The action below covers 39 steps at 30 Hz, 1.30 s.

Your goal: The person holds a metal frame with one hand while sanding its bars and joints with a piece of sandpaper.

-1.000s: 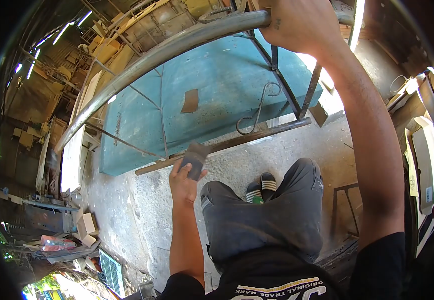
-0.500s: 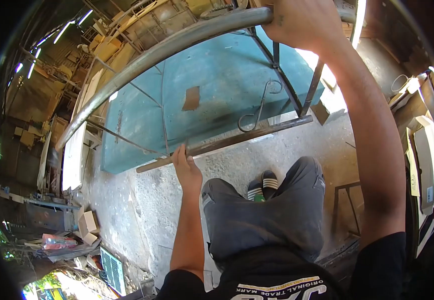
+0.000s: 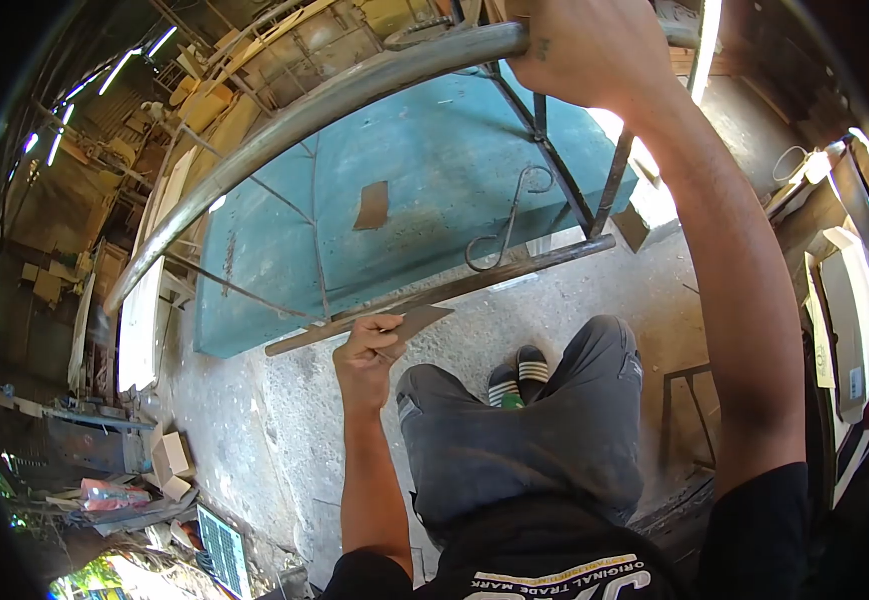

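My left hand (image 3: 365,362) pinches a brownish-grey piece of sandpaper (image 3: 417,322) between thumb and fingers, just below the lower metal tube (image 3: 515,268) of a metal frame. Up at the top, my right hand (image 3: 595,50) is closed round the thick upper tube (image 3: 305,112) of the same frame; its fingertips are partly hidden. Thin rods, flat bars and an S-shaped metal scroll (image 3: 511,222) join the two tubes. Beyond the frame stands a blue table (image 3: 265,240), with a brown rectangular piece (image 3: 372,205) lying on it.
My knees and sandalled feet (image 3: 519,376) are below the frame, over a rough concrete floor (image 3: 300,425). Pale boards (image 3: 143,325) lean at the left. A cardboard box (image 3: 169,460) and clutter lie at the lower left. More panels (image 3: 850,330) stand at the right.
My left hand has drawn back slightly from the lower tube and turned, bringing the sandpaper into clear view. The right hand keeps its grip; the whole view has shifted slightly.
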Each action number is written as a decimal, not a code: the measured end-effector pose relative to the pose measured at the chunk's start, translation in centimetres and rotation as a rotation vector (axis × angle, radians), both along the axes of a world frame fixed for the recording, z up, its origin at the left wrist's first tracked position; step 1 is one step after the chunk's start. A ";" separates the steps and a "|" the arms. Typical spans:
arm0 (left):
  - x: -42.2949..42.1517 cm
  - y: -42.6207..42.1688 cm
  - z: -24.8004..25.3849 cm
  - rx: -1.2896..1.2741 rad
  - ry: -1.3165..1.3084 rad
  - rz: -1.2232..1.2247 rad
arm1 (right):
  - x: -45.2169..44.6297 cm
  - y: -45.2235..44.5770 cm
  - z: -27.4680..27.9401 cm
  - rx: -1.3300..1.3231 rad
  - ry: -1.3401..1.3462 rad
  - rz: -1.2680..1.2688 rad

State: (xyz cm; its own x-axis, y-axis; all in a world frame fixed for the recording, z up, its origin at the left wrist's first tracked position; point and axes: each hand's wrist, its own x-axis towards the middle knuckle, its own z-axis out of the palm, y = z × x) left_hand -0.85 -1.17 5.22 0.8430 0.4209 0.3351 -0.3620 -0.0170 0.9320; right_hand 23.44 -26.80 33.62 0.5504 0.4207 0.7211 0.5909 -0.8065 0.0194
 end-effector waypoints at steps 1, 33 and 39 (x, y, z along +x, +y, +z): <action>-0.1 -0.4 0.8 0.195 -0.024 0.023 | -0.2 -0.1 0.0 -0.004 0.000 -0.008; 7.4 -1.9 -6.0 1.121 0.273 0.479 | 0.4 -0.3 -0.5 0.034 -0.086 0.068; 5.9 -2.2 -5.5 1.259 0.251 0.463 | -0.1 -0.2 -0.2 0.019 -0.056 0.061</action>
